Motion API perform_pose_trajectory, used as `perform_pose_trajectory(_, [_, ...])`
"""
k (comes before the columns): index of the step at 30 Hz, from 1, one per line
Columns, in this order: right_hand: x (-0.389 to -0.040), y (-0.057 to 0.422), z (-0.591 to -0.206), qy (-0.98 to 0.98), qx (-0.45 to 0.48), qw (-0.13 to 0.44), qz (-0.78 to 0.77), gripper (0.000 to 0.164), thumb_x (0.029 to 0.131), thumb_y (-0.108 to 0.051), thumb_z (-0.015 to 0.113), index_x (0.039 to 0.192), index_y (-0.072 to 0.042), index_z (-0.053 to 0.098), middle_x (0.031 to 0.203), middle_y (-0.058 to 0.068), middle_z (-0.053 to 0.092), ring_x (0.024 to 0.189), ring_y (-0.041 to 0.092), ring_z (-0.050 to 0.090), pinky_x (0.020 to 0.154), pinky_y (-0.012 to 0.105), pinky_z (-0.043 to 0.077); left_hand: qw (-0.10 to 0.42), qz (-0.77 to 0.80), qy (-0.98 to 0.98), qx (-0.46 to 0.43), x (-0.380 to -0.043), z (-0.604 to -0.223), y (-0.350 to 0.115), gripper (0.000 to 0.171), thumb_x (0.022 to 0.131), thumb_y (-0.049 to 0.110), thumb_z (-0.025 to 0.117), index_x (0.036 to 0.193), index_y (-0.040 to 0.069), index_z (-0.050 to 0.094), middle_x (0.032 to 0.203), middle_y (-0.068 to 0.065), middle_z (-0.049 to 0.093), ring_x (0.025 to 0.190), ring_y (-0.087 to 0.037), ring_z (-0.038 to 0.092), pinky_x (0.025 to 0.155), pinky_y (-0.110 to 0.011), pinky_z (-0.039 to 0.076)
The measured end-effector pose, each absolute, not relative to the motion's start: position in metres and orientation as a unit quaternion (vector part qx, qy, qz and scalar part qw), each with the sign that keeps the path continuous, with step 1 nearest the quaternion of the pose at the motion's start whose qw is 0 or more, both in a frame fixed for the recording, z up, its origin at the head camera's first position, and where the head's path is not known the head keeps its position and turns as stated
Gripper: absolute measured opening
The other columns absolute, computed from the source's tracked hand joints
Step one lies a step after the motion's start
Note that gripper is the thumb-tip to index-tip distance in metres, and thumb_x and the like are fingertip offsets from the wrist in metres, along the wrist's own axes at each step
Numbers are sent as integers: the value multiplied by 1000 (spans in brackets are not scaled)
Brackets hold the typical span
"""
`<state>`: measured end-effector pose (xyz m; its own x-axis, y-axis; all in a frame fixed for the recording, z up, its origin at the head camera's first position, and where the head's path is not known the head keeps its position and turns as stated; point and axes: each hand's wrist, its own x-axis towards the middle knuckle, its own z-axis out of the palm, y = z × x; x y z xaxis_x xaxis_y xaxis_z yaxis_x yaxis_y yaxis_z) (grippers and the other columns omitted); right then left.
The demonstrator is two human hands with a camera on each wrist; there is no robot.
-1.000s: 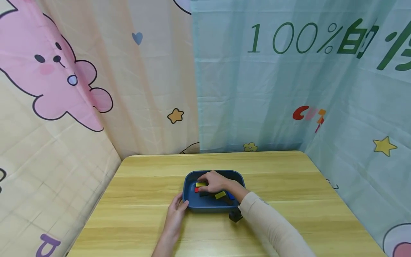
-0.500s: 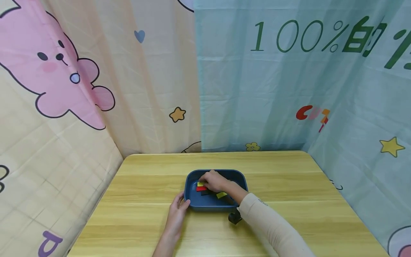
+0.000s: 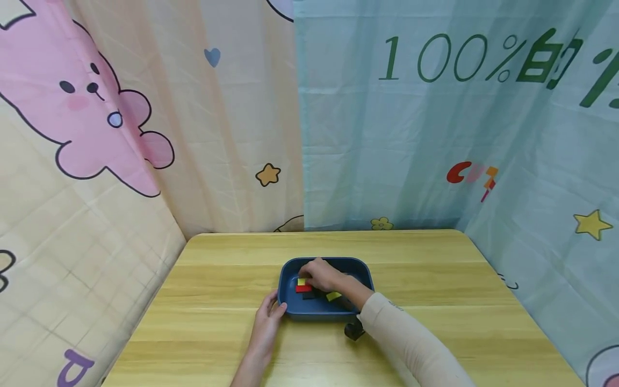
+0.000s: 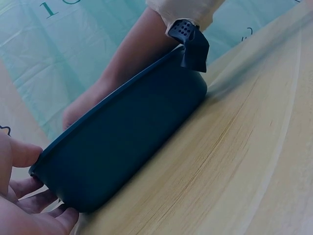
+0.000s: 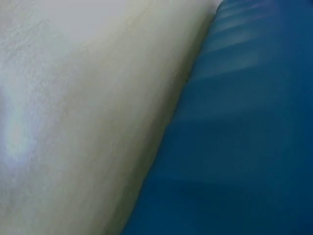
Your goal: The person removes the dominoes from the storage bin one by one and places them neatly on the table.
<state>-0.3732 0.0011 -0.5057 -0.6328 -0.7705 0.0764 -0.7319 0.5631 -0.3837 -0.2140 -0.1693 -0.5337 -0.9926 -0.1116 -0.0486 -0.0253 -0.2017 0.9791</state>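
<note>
A dark blue rectangular tray (image 3: 311, 316) with rounded corners sits mid-table. My left hand (image 3: 266, 321) holds its near left corner; in the left wrist view the thumb lies at the rim and the fingers (image 4: 36, 200) bend against the outer wall. My right hand (image 3: 323, 275) reaches down inside the tray, fingers bent at a yellow block (image 3: 302, 281); its fingertips are hidden. Close by lie a red block (image 3: 303, 288), a black block (image 3: 308, 295) and another yellow block (image 3: 333, 296). Skin and blue tray wall (image 5: 230, 147) fill the right wrist view.
The wooden table (image 3: 217, 301) has curtains behind and at both sides. A black wrist camera (image 3: 354, 329) hangs under the right forearm, close to the tray's near right corner. The beige right sleeve (image 3: 411, 338) crosses the table's front.
My right hand's thumb and fingers have drawn closer together over the yellow block, uncovering more of the red block. The left hand keeps its place on the tray. The head view has shifted slightly.
</note>
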Motion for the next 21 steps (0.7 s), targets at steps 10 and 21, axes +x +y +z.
perform_pose_trajectory(10, [-375,4,-509,858,-449,47,-243,22,92,0,77,113,-3,78,103,3,76,87,8,67,81,22,56,31,-769,-636,56,-213,-531,-167,49,107,4,49,152,-10,34,159,-34,28,145,-47,33,117,-59,30])
perform_pose_trajectory(21, [-378,15,-494,826,-382,160,-382,15,94,-2,75,108,-6,77,94,-1,72,82,12,63,78,28,57,44,-771,-633,56,-213,-534,-168,45,106,2,51,148,-11,39,157,-33,33,143,-46,37,115,-52,35])
